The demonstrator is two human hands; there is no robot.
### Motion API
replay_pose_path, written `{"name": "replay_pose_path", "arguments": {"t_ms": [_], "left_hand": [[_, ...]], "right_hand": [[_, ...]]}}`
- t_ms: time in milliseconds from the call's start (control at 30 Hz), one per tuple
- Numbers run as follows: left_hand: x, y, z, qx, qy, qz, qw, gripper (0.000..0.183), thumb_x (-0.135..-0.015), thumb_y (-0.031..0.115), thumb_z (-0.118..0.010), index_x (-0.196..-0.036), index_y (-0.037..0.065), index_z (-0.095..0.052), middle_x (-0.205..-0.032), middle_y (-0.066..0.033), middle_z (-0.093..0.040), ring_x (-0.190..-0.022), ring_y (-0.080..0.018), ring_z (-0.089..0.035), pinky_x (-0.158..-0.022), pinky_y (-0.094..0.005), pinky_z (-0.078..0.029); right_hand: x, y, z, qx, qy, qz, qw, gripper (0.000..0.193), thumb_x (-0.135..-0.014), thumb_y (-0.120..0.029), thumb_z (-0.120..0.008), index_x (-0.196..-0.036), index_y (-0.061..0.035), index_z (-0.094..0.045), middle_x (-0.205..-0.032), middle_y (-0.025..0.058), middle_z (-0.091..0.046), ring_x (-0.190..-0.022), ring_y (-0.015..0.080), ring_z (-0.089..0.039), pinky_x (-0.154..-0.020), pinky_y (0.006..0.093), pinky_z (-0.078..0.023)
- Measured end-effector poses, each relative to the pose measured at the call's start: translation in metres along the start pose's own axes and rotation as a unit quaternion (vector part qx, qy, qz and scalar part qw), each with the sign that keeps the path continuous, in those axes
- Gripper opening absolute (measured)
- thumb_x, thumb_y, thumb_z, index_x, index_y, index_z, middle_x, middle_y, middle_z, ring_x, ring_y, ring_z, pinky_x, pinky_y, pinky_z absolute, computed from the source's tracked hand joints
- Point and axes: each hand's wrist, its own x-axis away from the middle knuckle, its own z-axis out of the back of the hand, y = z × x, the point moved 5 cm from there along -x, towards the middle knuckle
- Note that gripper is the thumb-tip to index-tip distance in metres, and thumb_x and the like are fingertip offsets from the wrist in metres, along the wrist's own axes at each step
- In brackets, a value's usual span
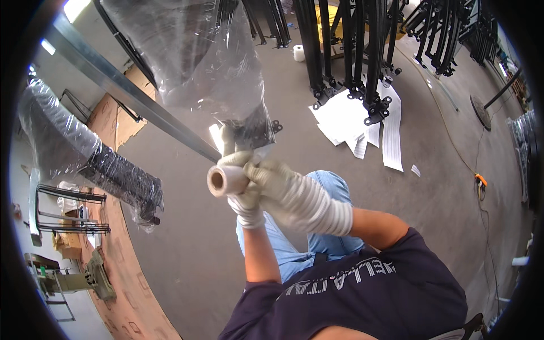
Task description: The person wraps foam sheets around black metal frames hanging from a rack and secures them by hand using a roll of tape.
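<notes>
A roll of clear plastic film (229, 181) on a cardboard core sits between my two hands, its round end turned toward the lower left. My left hand (245, 199), in a pale knitted glove, is closed around the roll from below and behind. Also gloved, my right hand (275, 180) is closed at the roll's right side, its fingers slightly smeared. Just beyond the hands hangs a dark frame part wrapped in clear film (258, 124), its lower end close to my gloved fingers. A dark metal fitting sticks out beside the wrapping.
A grey metal beam (141, 102) slants down from the upper left toward my hands. Another film-wrapped part (122, 175) hangs at left. Black metal frames (362, 56) stand ahead over white foam sheets (351, 122). A cable with an orange connector (480, 180) crosses the floor at right.
</notes>
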Motion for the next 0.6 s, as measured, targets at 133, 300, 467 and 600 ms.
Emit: {"name": "replay_pose_path", "arguments": {"t_ms": [133,300,467,600], "left_hand": [[-0.007,-0.01,0.019,0.061,-0.02,0.041,0.997,0.05,-0.061,0.022,-0.072,-0.1,0.002,-0.049,-0.098,-0.0098,-0.053,-0.1,-0.0223,-0.049,-0.081,-0.0343,-0.042],[-0.007,-0.001,0.017,0.09,-0.039,0.066,0.993,0.051,-0.061,0.026,-0.074,-0.099,0.0,-0.05,-0.105,-0.014,-0.053,-0.102,-0.0247,-0.048,-0.086,-0.0371,-0.04],[-0.012,0.02,0.016,-0.032,-0.01,-0.02,0.999,0.046,-0.064,0.022,-0.068,-0.1,-0.001,-0.049,-0.105,-0.0146,-0.051,-0.085,-0.0233,-0.056,-0.074,-0.0345,-0.047],[-0.014,0.02,0.006,-0.076,0.124,-0.058,0.988,0.049,-0.068,0.01,-0.064,-0.112,0.004,-0.042,-0.101,-0.0124,-0.052,-0.079,-0.0156,-0.055,-0.068,-0.0263,-0.049]], "right_hand": [[-0.037,0.006,0.052,-0.156,0.234,0.0,0.96,0.036,-0.071,-0.006,-0.061,-0.105,-0.0003,-0.049,-0.098,0.0135,-0.057,-0.088,0.0197,-0.058,-0.071,0.0257,-0.048],[-0.111,0.043,0.019,-0.379,0.045,-0.089,0.92,0.047,-0.056,-0.022,-0.074,-0.091,0.0026,-0.055,-0.07,0.0054,-0.061,-0.062,0.0118,-0.058,-0.058,0.0241,-0.049],[-0.117,0.056,0.014,-0.266,0.046,-0.074,0.96,0.043,-0.054,-0.03,-0.074,-0.083,-0.0009,-0.059,-0.073,0.0063,-0.063,-0.067,0.0097,-0.059,-0.061,0.0222,-0.049],[-0.112,0.058,0.016,-0.281,0.027,-0.103,0.954,0.042,-0.054,-0.027,-0.075,-0.084,-0.0016,-0.06,-0.075,0.0069,-0.063,-0.069,0.011,-0.06,-0.062,0.0225,-0.049]]}}
